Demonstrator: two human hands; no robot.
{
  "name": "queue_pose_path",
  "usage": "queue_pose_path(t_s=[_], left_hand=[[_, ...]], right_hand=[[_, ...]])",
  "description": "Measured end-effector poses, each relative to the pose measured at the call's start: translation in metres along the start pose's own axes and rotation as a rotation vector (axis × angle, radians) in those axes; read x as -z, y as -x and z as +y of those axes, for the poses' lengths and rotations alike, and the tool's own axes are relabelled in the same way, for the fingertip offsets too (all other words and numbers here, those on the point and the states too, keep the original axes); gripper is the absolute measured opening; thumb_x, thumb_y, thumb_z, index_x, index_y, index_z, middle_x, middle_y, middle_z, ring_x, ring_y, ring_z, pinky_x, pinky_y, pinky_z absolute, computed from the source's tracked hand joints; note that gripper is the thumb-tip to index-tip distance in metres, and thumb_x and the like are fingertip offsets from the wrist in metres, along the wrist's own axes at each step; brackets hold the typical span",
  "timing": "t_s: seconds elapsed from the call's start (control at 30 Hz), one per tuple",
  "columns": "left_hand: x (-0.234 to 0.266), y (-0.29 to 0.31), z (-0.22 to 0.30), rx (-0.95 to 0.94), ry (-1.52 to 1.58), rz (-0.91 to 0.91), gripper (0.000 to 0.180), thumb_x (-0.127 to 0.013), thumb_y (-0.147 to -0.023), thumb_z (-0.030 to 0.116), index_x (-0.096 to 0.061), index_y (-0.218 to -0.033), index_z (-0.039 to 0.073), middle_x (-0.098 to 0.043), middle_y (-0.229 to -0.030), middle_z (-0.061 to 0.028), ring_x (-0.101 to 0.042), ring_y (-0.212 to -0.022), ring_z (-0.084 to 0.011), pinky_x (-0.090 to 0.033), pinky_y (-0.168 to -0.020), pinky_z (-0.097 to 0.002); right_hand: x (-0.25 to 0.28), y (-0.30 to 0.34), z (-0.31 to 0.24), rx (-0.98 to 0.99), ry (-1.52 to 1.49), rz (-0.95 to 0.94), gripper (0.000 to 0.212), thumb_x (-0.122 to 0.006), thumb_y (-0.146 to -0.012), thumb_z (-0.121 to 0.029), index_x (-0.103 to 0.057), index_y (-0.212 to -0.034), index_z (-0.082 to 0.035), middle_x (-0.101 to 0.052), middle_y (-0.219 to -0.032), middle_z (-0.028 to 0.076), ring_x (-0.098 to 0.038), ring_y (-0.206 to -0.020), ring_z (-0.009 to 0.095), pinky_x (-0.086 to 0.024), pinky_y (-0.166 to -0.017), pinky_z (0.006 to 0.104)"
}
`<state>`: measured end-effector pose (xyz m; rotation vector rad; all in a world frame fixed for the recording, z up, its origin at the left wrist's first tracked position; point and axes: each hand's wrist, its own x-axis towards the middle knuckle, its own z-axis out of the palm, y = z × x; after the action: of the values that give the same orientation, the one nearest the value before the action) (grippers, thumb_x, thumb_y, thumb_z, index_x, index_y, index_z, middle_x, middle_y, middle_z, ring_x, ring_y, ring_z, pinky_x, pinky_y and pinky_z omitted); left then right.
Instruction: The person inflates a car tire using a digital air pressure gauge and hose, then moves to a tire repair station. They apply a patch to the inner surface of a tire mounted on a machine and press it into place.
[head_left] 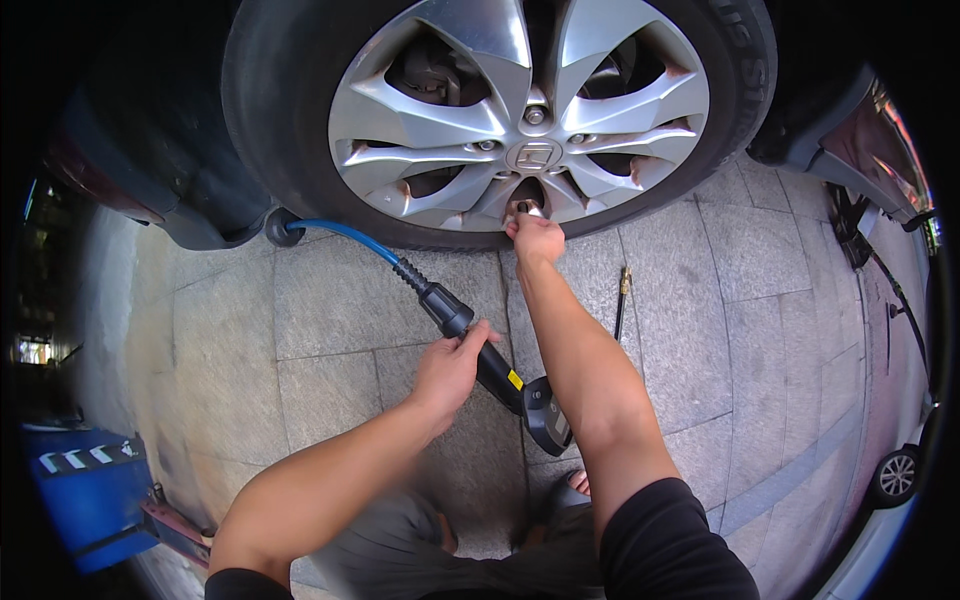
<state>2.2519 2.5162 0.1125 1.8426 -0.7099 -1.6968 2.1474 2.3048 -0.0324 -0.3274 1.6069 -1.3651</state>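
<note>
A car wheel with a silver alloy rim (pixel 520 105) and black tyre (pixel 300 170) fills the top. My right hand (pixel 535 238) reaches to the rim's lower edge, its fingers pinched on a small metal fitting (pixel 527 209) at the valve. My left hand (pixel 452 368) grips the black handle of a tyre inflator gun (pixel 495 372), whose gauge head (pixel 548 415) points down toward me. A blue air hose (pixel 345 236) runs from the handle up and left under the car.
Grey stone paving (pixel 330 300) lies underfoot. A thin black hose with a brass tip (pixel 623 295) lies on the paving to the right. A blue jack or ramp (pixel 95 490) sits at lower left. Another car's wheel (pixel 897 475) shows at far right.
</note>
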Motion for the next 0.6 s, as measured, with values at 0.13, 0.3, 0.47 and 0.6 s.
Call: queue_pose_path(t_s=[0.13, 0.3, 0.47, 0.6], left_hand=[[-0.004, -0.001, -0.003, -0.001, -0.002, 0.013, 0.041, -0.057, -0.102, 0.053, -0.075, -0.104, 0.016, -0.065, -0.097, 0.0014, -0.053, -0.095, -0.0115, -0.039, -0.091, -0.0314], [-0.004, 0.000, -0.003, 0.008, -0.002, -0.016, 0.043, -0.057, -0.101, 0.054, -0.074, -0.105, 0.015, -0.066, -0.100, 0.0002, -0.055, -0.099, -0.0139, -0.038, -0.095, -0.0356], [0.002, -0.001, -0.006, 0.039, -0.035, 0.009, 0.043, -0.057, -0.102, 0.053, -0.074, -0.104, 0.014, -0.066, -0.101, 0.0000, -0.055, -0.100, -0.0136, -0.039, -0.094, -0.0355], [0.006, -0.004, -0.009, -0.001, -0.024, 0.000, 0.042, -0.057, -0.102, 0.053, -0.074, -0.104, 0.015, -0.066, -0.100, 0.0006, -0.054, -0.098, -0.0122, -0.039, -0.092, -0.0348]], right_hand=[[0.001, -0.003, 0.005, 0.057, 0.142, 0.020, 0.021, -0.078, -0.083, -0.009, -0.065, -0.093, 0.004, -0.073, -0.086, 0.020, -0.076, -0.075, 0.026, -0.062, -0.069, 0.0358], [-0.002, -0.021, 0.024, 0.216, 0.327, 0.085, 0.021, -0.079, -0.083, -0.009, -0.064, -0.090, 0.003, -0.073, -0.080, 0.016, -0.074, -0.071, 0.024, -0.060, -0.066, 0.0335], [-0.008, -0.028, 0.033, 0.168, 0.241, 0.119, 0.021, -0.079, -0.082, -0.011, -0.065, -0.089, 0.003, -0.073, -0.081, 0.017, -0.074, -0.072, 0.025, -0.059, -0.067, 0.0343], [-0.008, -0.023, 0.025, 0.026, 0.087, 0.098, 0.023, -0.082, -0.076, -0.018, -0.070, -0.086, -0.001, -0.075, -0.087, 0.022, -0.075, -0.087, 0.033, -0.057, -0.086, 0.0410]])
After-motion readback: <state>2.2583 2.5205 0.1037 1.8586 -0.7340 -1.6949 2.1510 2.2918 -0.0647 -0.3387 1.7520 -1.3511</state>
